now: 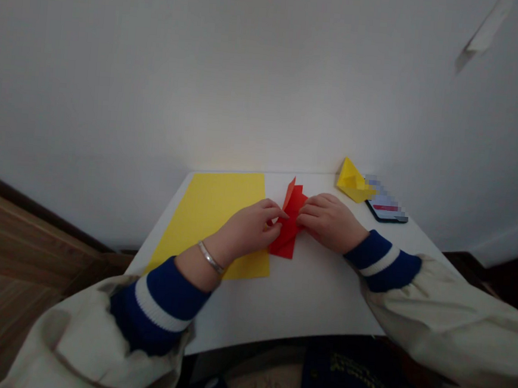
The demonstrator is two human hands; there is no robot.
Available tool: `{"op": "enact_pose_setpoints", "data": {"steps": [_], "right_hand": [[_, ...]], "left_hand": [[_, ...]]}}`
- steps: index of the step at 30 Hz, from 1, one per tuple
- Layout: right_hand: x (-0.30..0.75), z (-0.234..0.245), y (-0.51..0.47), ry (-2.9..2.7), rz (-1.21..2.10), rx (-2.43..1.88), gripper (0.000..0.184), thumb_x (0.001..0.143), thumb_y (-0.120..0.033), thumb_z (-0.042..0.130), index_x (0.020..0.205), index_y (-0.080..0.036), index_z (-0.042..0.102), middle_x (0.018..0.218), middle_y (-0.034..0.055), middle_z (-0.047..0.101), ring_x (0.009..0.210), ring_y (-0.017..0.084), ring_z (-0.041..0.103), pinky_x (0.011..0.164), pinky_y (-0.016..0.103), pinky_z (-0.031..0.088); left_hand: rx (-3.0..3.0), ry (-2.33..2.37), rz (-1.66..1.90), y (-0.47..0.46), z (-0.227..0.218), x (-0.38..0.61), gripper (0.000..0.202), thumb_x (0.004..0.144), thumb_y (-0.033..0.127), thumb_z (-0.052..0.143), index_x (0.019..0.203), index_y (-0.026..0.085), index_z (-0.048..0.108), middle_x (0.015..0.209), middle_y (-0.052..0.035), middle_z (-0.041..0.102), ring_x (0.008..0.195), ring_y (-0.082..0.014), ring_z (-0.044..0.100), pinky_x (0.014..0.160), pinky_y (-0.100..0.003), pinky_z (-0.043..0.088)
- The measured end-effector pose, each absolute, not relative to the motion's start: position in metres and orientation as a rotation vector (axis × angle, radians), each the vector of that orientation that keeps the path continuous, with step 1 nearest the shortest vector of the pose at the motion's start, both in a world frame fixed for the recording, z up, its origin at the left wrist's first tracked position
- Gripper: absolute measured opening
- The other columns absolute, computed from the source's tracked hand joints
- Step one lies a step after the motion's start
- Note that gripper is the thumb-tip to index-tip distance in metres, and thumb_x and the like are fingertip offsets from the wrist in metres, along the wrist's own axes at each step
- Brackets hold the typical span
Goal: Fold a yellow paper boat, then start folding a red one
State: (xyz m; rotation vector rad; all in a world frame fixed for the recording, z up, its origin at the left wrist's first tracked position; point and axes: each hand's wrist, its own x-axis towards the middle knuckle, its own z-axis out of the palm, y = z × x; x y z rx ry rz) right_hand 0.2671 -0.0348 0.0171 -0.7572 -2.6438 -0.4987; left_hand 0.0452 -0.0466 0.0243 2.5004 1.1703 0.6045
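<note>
A folded red paper (288,229) lies on the white table (305,293), between my two hands. My left hand (250,228) pinches its left edge with curled fingers. My right hand (328,220) presses and grips its right side, fingers bent over the fold. One red flap stands up at the far end. A flat yellow sheet (212,214) lies under my left hand and wrist, which wears a silver bangle.
A folded yellow paper shape (353,182) sits at the table's far right corner, next to a dark phone (387,209). A white wall stands right behind the table. Wooden flooring shows to the left.
</note>
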Motion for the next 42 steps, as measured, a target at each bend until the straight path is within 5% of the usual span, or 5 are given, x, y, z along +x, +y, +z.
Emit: {"op": "enact_pose_setpoints", "data": {"steps": [5,12,18,25,42], "right_hand": [[0.267,0.014,-0.035,-2.800,-0.257,-0.869,0.020,0.082,-0.016,0.057,0.100,-0.017,0.067,0.099,0.0085,0.068,0.092,0.022,0.058,0.079,0.036,0.043],[0.266,0.016,-0.039,-2.830,-0.038,-0.817,0.033,0.084,-0.035,0.058,0.110,-0.016,0.066,0.115,0.0115,0.065,0.103,0.024,0.059,0.087,0.041,0.046],[0.266,0.016,-0.039,-2.782,0.075,-0.654,0.062,0.074,-0.054,0.068,0.123,-0.018,0.059,0.125,0.0121,0.061,0.111,0.025,0.055,0.094,0.043,0.045],[0.263,0.016,-0.040,-2.746,-0.085,-0.555,0.027,0.087,-0.021,0.056,0.112,-0.020,0.066,0.112,0.0079,0.067,0.100,0.020,0.057,0.084,0.038,0.048],[0.261,0.011,-0.044,-2.712,0.163,-0.822,0.013,0.085,-0.022,0.059,0.088,-0.021,0.071,0.094,0.0045,0.068,0.088,0.017,0.060,0.077,0.031,0.048]], "left_hand": [[2.453,1.259,0.486,-0.046,0.028,0.045,0.022,0.082,0.023,0.048,0.093,0.019,0.067,0.084,-0.0037,0.069,0.075,-0.0175,0.060,0.070,-0.030,0.046],[2.311,1.314,0.480,-0.047,0.029,0.048,0.022,0.076,0.017,0.046,0.086,0.018,0.066,0.073,-0.0010,0.065,0.062,-0.0140,0.054,0.060,-0.026,0.040],[2.078,1.383,0.647,-0.036,0.021,0.047,0.020,0.071,0.014,0.045,0.080,0.016,0.063,0.078,-0.0020,0.065,0.072,-0.0155,0.057,0.069,-0.028,0.044],[2.076,1.369,0.709,-0.035,0.021,0.046,0.019,0.072,0.014,0.044,0.078,0.017,0.062,0.080,-0.0012,0.066,0.074,-0.0155,0.058,0.072,-0.030,0.047],[2.807,1.120,0.220,-0.054,0.032,0.051,0.022,0.085,0.033,0.053,0.084,0.020,0.072,0.078,-0.0056,0.063,0.073,-0.0183,0.057,0.070,-0.031,0.045]]}}
